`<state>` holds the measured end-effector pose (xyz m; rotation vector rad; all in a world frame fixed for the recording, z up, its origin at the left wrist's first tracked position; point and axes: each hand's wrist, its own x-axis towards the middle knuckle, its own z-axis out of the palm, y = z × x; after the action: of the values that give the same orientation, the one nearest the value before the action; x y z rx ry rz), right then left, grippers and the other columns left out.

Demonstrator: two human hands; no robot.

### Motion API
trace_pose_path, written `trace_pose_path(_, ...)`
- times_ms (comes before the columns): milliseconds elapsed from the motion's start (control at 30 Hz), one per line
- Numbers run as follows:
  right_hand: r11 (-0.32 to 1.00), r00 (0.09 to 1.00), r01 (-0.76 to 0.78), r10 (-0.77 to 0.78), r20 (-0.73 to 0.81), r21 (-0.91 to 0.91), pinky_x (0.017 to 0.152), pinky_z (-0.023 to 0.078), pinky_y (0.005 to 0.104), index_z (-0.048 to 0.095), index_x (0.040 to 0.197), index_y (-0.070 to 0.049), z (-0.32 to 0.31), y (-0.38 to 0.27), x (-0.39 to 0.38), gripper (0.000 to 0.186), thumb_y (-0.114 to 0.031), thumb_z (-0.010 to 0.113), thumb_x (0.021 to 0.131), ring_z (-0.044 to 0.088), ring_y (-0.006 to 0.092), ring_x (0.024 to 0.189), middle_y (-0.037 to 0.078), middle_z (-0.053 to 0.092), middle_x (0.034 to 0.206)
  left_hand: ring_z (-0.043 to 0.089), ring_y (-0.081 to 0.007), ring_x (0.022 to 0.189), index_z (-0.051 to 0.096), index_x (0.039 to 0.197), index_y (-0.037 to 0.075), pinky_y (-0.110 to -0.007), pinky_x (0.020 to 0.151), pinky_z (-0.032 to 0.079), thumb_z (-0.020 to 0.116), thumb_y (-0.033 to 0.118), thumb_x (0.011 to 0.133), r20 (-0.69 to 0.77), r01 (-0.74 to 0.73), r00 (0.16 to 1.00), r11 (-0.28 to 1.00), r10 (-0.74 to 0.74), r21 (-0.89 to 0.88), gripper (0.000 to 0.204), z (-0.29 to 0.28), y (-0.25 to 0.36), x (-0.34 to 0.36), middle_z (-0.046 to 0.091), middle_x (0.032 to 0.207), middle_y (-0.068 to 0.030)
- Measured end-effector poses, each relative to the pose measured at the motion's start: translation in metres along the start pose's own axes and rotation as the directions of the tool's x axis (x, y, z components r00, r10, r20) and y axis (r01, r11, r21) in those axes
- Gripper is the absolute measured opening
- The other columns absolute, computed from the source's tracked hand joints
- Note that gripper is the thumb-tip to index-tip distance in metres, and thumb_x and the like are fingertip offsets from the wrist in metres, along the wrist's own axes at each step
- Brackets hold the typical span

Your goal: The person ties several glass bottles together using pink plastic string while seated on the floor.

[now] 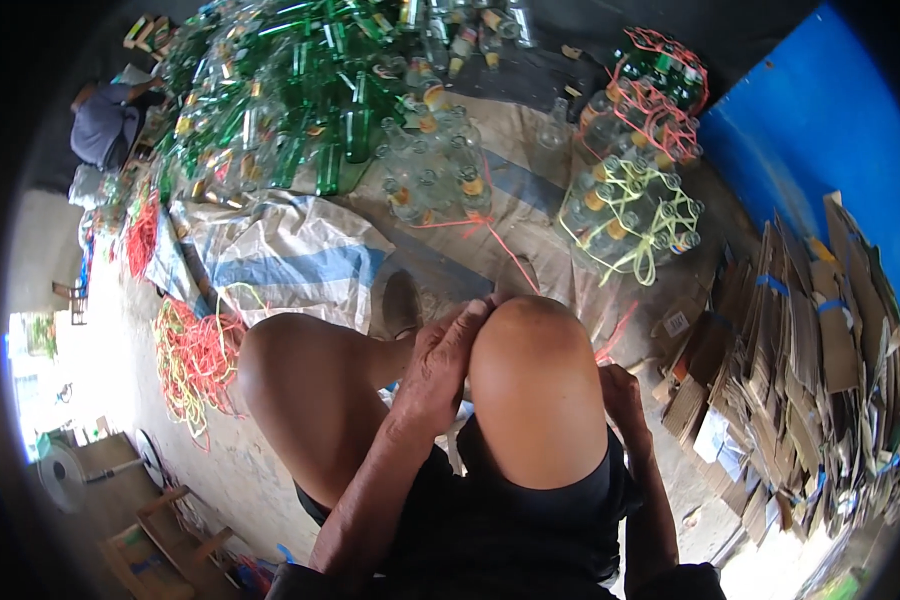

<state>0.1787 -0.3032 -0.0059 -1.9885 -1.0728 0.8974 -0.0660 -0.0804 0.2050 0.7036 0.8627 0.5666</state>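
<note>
My left hand (pixel 442 362) is beside the inner side of my right knee, its fingers together and their tips partly behind the knee. What it holds, if anything, is hidden. On the knee's outer side, my right hand (pixel 622 400) is curled closed, with a red plastic string (pixel 617 335) reaching its fingers. Ahead, a cluster of clear glass bottles (pixel 430 180) stands upright on a sack sheet. Red string (pixel 482 222) lies at the cluster's near side, and a strand runs from it behind my knee.
Green bottles (pixel 300 90) pile up at the back. Bottle bundles tied with yellow-green string (pixel 630 215) and red string (pixel 660 110) stand right. Flattened cardboard (pixel 800 330) is stacked by a blue panel (pixel 820 120). Tangled string (pixel 195 355) lies left. A person (pixel 107 125) bends far left.
</note>
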Motion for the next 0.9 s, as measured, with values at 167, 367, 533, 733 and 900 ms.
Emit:
trace_pose_path(167, 0.971, 0.976, 0.203, -0.211, -0.053, -0.127, 0.063, 0.053, 0.0426, 0.064, 0.089, -0.004, 0.011, 0.058, -0.011, 0.005, -0.003, 0.063, 0.094, 0.069, 0.0369, 0.078, 0.020, 0.067, 0.087, 0.071, -0.0163, 0.106, 0.069, 0.133, 0.001, -0.030, 0.091, 0.055, 0.059, 0.034, 0.110, -0.026, -0.041, 0.999, 0.991, 0.044, 0.124, 0.041, -0.001, 0.019, -0.028, 0.074, 0.120, -0.0082)
trace_pose_path(367, 0.980, 0.998, 0.066, -0.060, 0.037, -0.187, 0.068, 0.055, 0.0400, 0.068, 0.096, -0.003, 0.013, 0.028, -0.002, 0.005, -0.005, 0.063, 0.095, 0.071, 0.0344, 0.083, 0.019, 0.070, 0.092, 0.072, -0.0196, 0.104, 0.068, 0.130, 0.001, -0.032, 0.087, 0.055, 0.070, 0.028, 0.105, -0.154, -0.151, 0.974, 0.984, 0.164, 0.095, 0.037, -0.015, 0.040, -0.022, 0.074, 0.120, -0.0092)
trace_pose_path(533, 0.981, 0.996, 0.090, -0.086, 0.035, -0.170, 0.072, 0.055, 0.0382, 0.070, 0.102, -0.001, -0.004, 0.008, 0.001, 0.009, -0.006, 0.063, 0.097, 0.071, 0.0311, 0.084, 0.017, 0.072, 0.093, 0.072, -0.0203, 0.100, 0.069, 0.128, 0.002, -0.035, 0.083, 0.055, 0.074, 0.024, 0.096, -0.337, -0.227, 0.888, 0.935, 0.314, 0.273, 0.040, -0.024, 0.049, 0.060, 0.074, 0.113, -0.0054)
trace_pose_path(733, 0.981, 0.980, 0.184, -0.188, -0.065, -0.058, 0.077, 0.055, 0.0361, 0.071, 0.108, 0.001, -0.024, -0.084, 0.026, 0.015, -0.007, 0.063, 0.099, 0.071, 0.0271, 0.086, 0.015, 0.073, 0.094, 0.073, -0.0264, 0.101, 0.065, 0.132, -0.001, -0.039, 0.084, 0.057, 0.077, 0.024, 0.086, -0.213, -0.135, 0.722, 0.436, 0.658, 0.890, 0.055, -0.119, -0.002, 0.202, 0.074, 0.112, -0.0179)
trace_pose_path(900, 0.979, 0.919, 0.076, 0.005, -0.393, 0.191, 0.081, 0.054, 0.0348, 0.071, 0.112, 0.004, -0.074, -0.218, 0.022, 0.021, -0.011, 0.059, 0.103, 0.067, 0.0205, 0.087, 0.011, 0.071, 0.096, 0.067, -0.0466, 0.118, 0.062, 0.137, 0.002, -0.049, 0.102, 0.052, 0.074, 0.022, 0.087, -0.153, -0.111, 0.693, 0.314, 0.705, 0.943, 0.055, -0.110, -0.009, 0.248, 0.070, 0.127, -0.0296)
